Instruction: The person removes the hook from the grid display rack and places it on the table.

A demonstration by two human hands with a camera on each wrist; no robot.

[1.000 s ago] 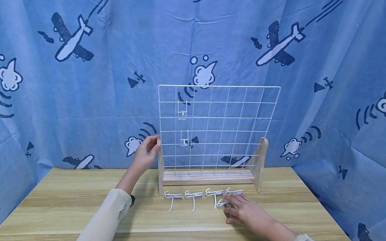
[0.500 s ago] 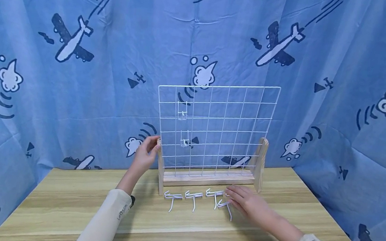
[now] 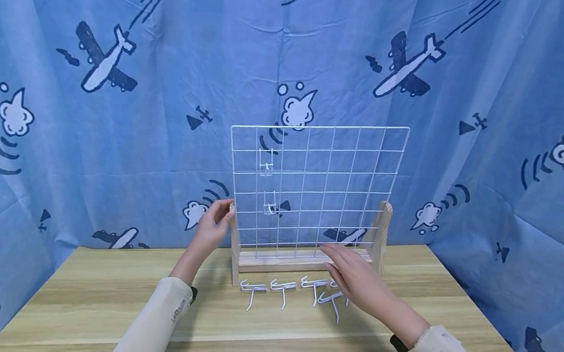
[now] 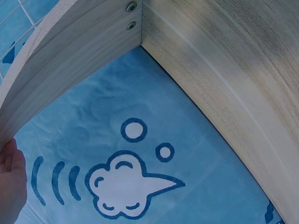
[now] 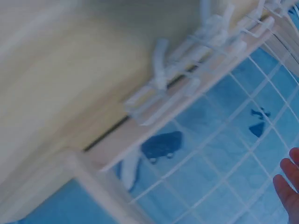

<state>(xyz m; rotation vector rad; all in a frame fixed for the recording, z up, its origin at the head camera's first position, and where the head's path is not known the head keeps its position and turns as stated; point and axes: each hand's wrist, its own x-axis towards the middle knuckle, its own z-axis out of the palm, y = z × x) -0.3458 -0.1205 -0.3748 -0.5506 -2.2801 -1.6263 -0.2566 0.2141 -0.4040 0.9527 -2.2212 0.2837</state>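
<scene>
A white wire grid panel (image 3: 321, 127) stands upright in a wooden stand (image 3: 284, 264). My left hand (image 3: 211, 227) grips the stand's left post (image 3: 234, 250), its fingers reaching behind the wood in the left wrist view. Two white wire hooks hang on the grid's left side, an upper hook (image 3: 266, 168) and a lower hook (image 3: 270, 209). More hooks (image 3: 284, 286) lie in a row on the table, one of them partly hidden by my right hand (image 3: 356, 277). That hand hovers above the row's right end, fingers extended before the lower grid, with nothing seen in it.
The wooden table (image 3: 228, 333) reaches back to a blue curtain (image 3: 177, 105) with a plane and cloud pattern. At the grid's right side rises the stand's right post (image 3: 382, 235). The right wrist view is blurred.
My right hand has lifted off the rightmost hooks and moved up toward the grid's lower edge, its fingers straightening. The left hand keeps its place on the post.
</scene>
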